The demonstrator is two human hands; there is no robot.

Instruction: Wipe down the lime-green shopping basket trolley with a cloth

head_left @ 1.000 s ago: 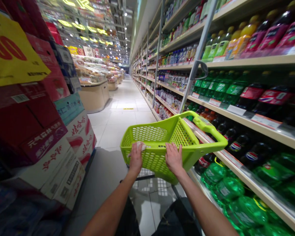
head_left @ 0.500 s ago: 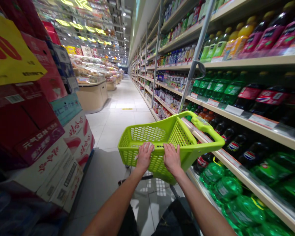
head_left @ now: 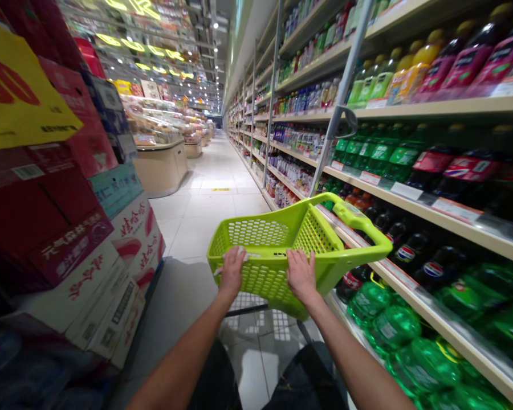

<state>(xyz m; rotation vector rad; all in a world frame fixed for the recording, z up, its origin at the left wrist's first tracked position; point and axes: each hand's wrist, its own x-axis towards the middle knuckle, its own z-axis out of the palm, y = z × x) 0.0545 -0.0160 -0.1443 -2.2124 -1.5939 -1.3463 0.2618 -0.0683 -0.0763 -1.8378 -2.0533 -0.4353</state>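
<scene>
A lime-green plastic shopping cart [head_left: 265,279] with a perforated basket stands sideways in front of me, its handle towards the shelf on the right. Fingers bent over the near rim, my left hand [head_left: 231,276] is closed on a crumpled white wipe [head_left: 241,250], most of it hidden under the palm. My right hand [head_left: 301,274] grips the same rim further right, fingers over the top edge. No goods show in the visible part of the basket.
Shelves of bottled drinks [head_left: 404,151] line the right side, close to the cart handle. Stacked drink cartons [head_left: 111,285] stand at the left under a yellow price sign [head_left: 21,85]. A tiled aisle [head_left: 222,199] runs ahead past a rounded display counter [head_left: 162,168].
My left hand has slid left along the rim with the wipe, away from my right hand. The right hand stays on the rim, and the cart has shifted very slightly right.
</scene>
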